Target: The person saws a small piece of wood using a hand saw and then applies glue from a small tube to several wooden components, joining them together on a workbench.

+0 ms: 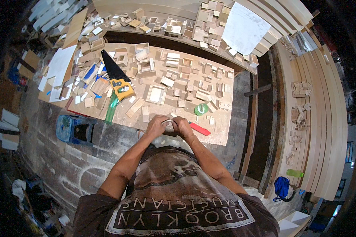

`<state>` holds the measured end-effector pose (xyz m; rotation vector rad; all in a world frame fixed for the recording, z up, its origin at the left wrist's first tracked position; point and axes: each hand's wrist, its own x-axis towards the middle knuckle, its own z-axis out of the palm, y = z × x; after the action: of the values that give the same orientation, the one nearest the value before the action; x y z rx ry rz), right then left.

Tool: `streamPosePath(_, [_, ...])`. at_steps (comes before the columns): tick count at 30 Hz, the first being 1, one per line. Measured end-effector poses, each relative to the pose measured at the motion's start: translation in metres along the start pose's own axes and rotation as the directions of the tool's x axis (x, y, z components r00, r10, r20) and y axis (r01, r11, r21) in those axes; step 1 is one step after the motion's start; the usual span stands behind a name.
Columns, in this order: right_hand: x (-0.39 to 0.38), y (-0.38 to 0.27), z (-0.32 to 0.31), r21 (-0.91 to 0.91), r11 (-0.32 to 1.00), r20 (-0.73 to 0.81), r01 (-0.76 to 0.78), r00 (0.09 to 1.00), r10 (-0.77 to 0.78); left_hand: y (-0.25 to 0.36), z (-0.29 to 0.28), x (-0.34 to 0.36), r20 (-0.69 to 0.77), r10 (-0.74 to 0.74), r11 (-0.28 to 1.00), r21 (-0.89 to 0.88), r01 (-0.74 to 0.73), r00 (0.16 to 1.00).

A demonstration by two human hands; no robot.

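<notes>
At the table's near edge, my left hand (157,125) and my right hand (182,126) come close together, fingers bent around a small wooden piece (169,125). It is mostly covered by the fingers, so its full shape is hidden. Just right of my right hand lies a red-handled tool (200,129), flat on the table, its front end partly behind the hand. A small green round container (201,109) stands beyond it. Short wooden blocks (145,113) lie ahead of my left hand.
A handsaw (122,89) with a yellow handle and a green strip (111,107) lie on the left of the table (221,130). Several small wooden boxes (156,94) and offcuts cover the tabletop. A blue stool (69,128) stands at left; stacked planks (324,118) line the right.
</notes>
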<state>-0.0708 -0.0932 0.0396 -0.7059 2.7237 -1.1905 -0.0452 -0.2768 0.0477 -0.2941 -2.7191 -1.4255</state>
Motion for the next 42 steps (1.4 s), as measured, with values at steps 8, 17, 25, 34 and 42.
streamPosePath(8, [0.002,-0.001,-0.002,-0.020,1.000,0.044,-0.011,0.999,0.012,0.002,-0.004,0.004,0.066,0.087,0.987,0.131,-0.095,0.994])
streamPosePath(17, [-0.004,-0.015,-0.013,0.150,0.987,-0.119,0.055,0.992,-0.037,0.005,-0.007,0.004,0.102,0.075,0.960,0.261,-0.099,0.992])
streamPosePath(25, [-0.002,-0.012,-0.010,0.110,0.994,-0.055,0.005,0.998,0.002,0.005,-0.006,0.008,0.097,0.042,0.975,0.212,-0.062,0.994])
streamPosePath(34, [0.000,-0.003,-0.002,0.107,0.994,-0.026,0.029,0.999,-0.026,-0.005,-0.001,0.008,0.043,0.018,0.996,0.084,-0.022,0.999])
streamPosePath(42, [0.005,-0.002,0.000,0.037,0.999,-0.027,0.003,1.000,-0.002,-0.019,0.002,0.006,0.016,-0.043,0.998,-0.048,0.044,0.999])
